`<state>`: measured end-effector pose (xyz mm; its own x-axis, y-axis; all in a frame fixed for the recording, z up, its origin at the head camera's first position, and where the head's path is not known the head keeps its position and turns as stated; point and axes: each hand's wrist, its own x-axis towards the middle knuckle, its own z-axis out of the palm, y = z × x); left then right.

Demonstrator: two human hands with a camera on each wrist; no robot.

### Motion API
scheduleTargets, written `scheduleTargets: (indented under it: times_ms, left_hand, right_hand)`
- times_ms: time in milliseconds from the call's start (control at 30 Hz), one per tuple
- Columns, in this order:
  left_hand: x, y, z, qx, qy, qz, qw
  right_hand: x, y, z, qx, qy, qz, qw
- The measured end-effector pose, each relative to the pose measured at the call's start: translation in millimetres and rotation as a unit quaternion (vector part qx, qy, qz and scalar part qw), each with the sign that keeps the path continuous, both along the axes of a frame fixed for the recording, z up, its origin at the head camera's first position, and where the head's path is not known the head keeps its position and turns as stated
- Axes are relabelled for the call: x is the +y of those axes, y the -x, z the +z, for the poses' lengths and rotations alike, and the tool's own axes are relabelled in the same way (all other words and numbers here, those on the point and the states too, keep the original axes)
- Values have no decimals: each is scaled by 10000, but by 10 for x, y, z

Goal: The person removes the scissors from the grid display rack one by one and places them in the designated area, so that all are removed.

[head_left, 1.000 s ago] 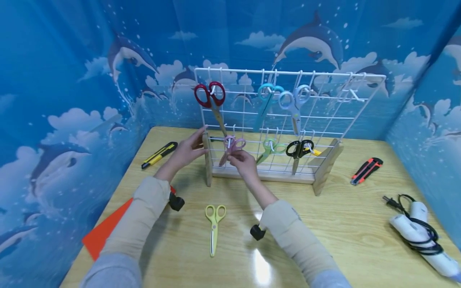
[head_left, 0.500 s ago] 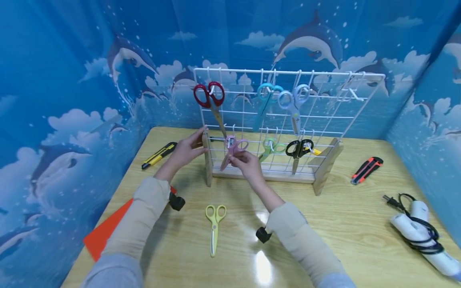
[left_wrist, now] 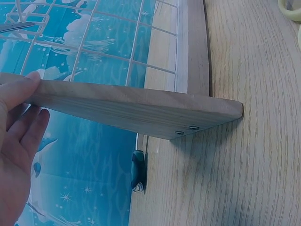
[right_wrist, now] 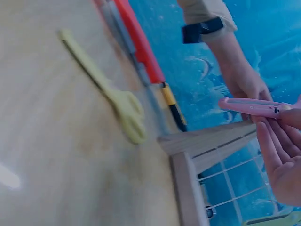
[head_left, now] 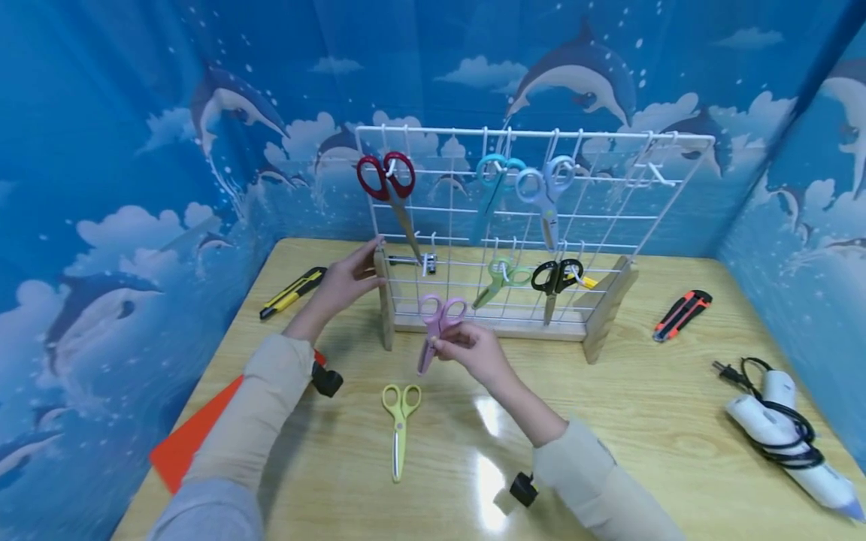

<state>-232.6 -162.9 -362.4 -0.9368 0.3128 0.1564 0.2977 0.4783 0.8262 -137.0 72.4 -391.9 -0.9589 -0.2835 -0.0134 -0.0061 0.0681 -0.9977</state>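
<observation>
In the head view my right hand (head_left: 473, 349) pinches a pair of pink scissors (head_left: 434, 330) between thumb and fingers. The scissors hang in front of the white wire rack (head_left: 528, 134), loops up and blades down; the right wrist view shows their pink blade end (right_wrist: 249, 107). My left hand (head_left: 341, 282) grips the rack's left wooden upright (left_wrist: 141, 108), thumb on one side and fingers on the other. On the rack hang red scissors (head_left: 401, 204), teal scissors (head_left: 489, 197), light blue scissors (head_left: 549, 207), green scissors (head_left: 497, 279) and black scissors (head_left: 553, 279). Yellow scissors (head_left: 398, 432) lie on the table before it.
A yellow-black utility knife (head_left: 293, 293) and a red sheet (head_left: 196, 436) lie left. On the right are a red-black utility knife (head_left: 682, 315) and a white tool (head_left: 761, 424) wrapped in black cord. A hook (head_left: 661, 176) sticks out at the rack's upper right.
The pink scissors have come off their lower left hook and moved toward me, away from the rack, in my right hand. My left hand stays on the upright.
</observation>
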Motion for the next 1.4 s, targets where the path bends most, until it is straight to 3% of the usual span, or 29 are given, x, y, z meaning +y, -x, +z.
scheduleTargets:
  times_ms: [167, 333, 433, 600, 767, 1000, 1200, 1400]
  left_hand:
    - [31, -39, 66, -72, -138, -9, 9999]
    - [-16, 62, -73, 36, -226, -75, 9997]
    - [-23, 67, -89, 76, -248, -82, 9996]
    - [-19, 66, -79, 50, -290, -29, 9996]
    - [-14, 70, -76, -26, -339, -21, 9994]
    - [-6, 24, -24, -147, -347, -6, 9993]
    - [48, -83, 107, -170, -427, -18, 9989]
    - [60, -104, 131, -153, -390, 12, 9991]
  right_hand:
    - [76, -169, -215, -378, -214, 326, 9985]
    - [161, -287, -426, -1027, -377, 648, 9919]
    - [180, -344, -539, -1428, -364, 820, 9857]
    - [157, -406, -670, -1728, -630, 878, 9790]
    - [124, -447, -745, -1780, -916, 779, 9767]
    - [89, -487, -803, -1811, -887, 665, 9772]
    - [51, -501, -812, -1557, -1096, 699, 9792]
    - [10, -502, -774, -1331, -1354, 679, 9795]
